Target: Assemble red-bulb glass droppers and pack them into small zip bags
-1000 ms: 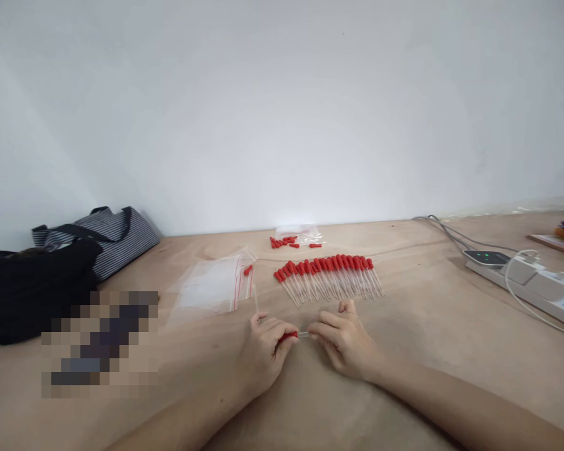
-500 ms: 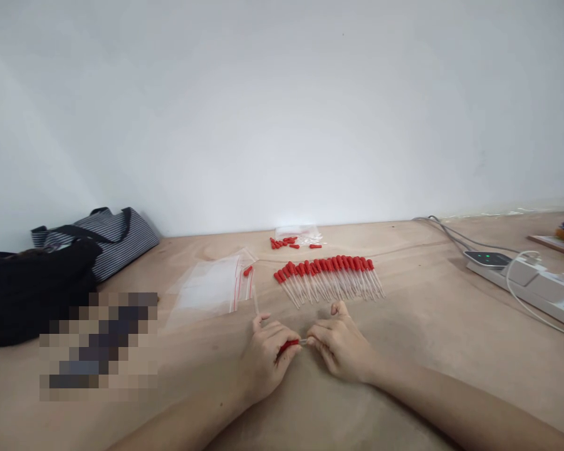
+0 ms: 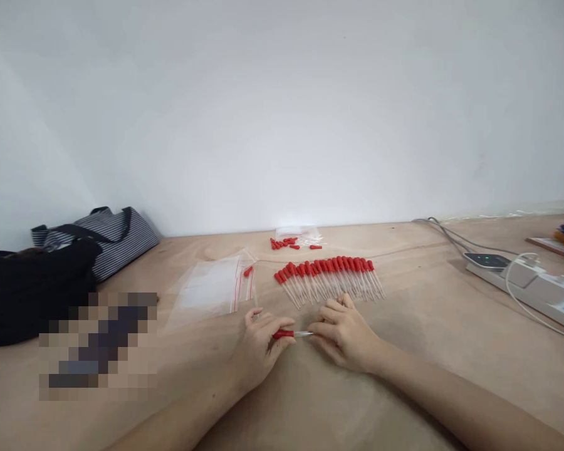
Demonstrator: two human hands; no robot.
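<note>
My left hand [image 3: 259, 346] pinches a red rubber bulb [image 3: 283, 334] between thumb and fingers. A clear dropper tube [image 3: 302, 334] runs level from the bulb's right end into the closed fingers of my right hand [image 3: 345, 335], which hide its far part. Just beyond my hands lies a fanned row of red-capped droppers [image 3: 343, 268], their clear tips toward me. One loose red bulb [image 3: 248, 271] rests on the zip bags [image 3: 209, 285] to the left.
At the back are several red bulbs [image 3: 280, 243] and a small bag [image 3: 296, 232] beside clear tubes. A striped bag [image 3: 117, 241] and a black bag [image 3: 42, 291] stand at left, near a blurred-out patch. On the right sits a power strip [image 3: 536, 287] with cables.
Both hands have shifted slightly away from me and the gap between them has widened. More of the clear tube and the red bulb now shows.
</note>
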